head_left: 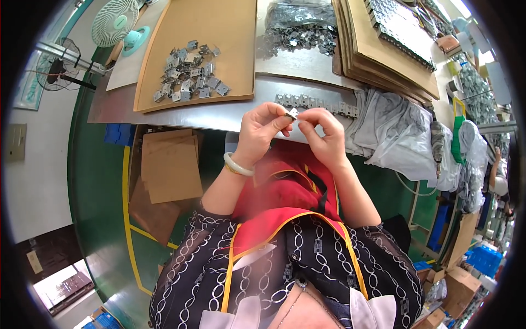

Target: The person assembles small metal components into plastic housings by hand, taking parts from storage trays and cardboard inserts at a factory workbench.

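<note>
A small shiny metal bracket point(292, 114) is pinched between the thumb and fingers of my left hand point(258, 131), just over the near edge of the bench. My right hand point(326, 138) is closed in a pinch right beside the bracket; whether something tiny sits between its fingertips is hidden. Behind my hands, similar metal pieces stand in a row point(318, 104) along the bench. A loose heap of brackets point(192, 74) lies to the left in a shallow cardboard tray point(233, 52).
Beyond the row, a clear plastic bag point(300, 22) spills small metal parts. Stacked cardboard sheets point(378, 60) carry more rows of parts on the right. Grey cloths point(392, 131) drape over the bench edge. A green fan point(116, 24) stands at far left; cardboard point(172, 167) lies underneath.
</note>
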{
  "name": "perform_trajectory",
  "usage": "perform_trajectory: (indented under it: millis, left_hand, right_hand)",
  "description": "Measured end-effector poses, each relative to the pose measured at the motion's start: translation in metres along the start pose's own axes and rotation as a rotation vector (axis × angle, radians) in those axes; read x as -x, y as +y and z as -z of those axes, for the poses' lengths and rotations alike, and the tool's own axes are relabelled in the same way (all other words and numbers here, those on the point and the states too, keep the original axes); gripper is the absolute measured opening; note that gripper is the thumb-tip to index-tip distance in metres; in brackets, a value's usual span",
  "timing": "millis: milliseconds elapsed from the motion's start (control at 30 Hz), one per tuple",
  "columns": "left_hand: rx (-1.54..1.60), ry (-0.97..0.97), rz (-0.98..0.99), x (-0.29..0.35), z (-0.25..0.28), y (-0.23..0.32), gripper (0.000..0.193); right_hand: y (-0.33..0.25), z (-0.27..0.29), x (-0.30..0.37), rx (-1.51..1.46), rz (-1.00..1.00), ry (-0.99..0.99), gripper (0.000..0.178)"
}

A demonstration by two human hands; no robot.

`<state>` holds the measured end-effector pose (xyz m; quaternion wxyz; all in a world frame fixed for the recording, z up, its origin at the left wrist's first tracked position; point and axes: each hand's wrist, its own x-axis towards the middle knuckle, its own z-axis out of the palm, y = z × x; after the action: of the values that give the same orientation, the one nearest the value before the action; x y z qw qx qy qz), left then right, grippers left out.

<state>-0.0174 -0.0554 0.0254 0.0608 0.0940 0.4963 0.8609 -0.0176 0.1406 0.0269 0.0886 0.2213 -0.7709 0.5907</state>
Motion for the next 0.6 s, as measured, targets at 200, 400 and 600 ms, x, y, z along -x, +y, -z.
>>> perform_trajectory:
  millis: [200, 400, 600]
  left_hand:
    - [0.033, -0.027, 0.029, -0.001, -0.006, -0.001, 0.007]
    - [-0.010, -0.015, -0.009, 0.004, -0.017, -0.003, 0.005]
    - [-0.022, 0.011, -0.055, 0.007, -0.024, -0.006, 0.008]
  right_hand:
    - [0.006, -0.003, -0.004, -0.305, -0.059, -0.026, 0.017]
    - [-0.021, 0.008, -0.012, 0.094, 0.039, 0.045, 0.009]
    - [-0.030, 0.014, -0.012, 0.384, 0.256, 0.115, 0.012]
